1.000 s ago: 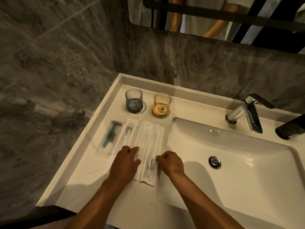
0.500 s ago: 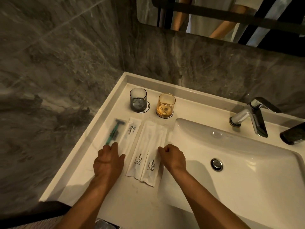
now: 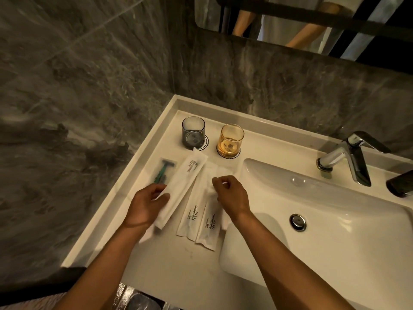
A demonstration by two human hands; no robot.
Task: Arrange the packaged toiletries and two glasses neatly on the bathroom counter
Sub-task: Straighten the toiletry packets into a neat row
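Note:
A grey glass [image 3: 193, 132] and an amber glass [image 3: 230, 139] stand on round coasters at the back of the white counter [image 3: 178, 265]. In front lie a clear packet with a green razor [image 3: 161, 171], a tilted white packet [image 3: 182, 182], and two white "BRUSHING TEETH" packets [image 3: 192, 215] [image 3: 209, 227] side by side. My left hand [image 3: 146, 203] grips the near part of the tilted white packet, lifting it at an angle. My right hand [image 3: 230, 194] hovers over the right toothbrush packet with fingers curled, pinching its upper part.
The sink basin [image 3: 324, 220] with its drain [image 3: 297, 222] fills the right side. A chrome tap [image 3: 348, 157] and a dark object [image 3: 401, 183] stand at the back right. Marble walls close the left and back; a mirror hangs above.
My left hand has taken hold of the white packet beside the razor and swung it to a slant. My right hand has lifted and moved up the right toothbrush packet.

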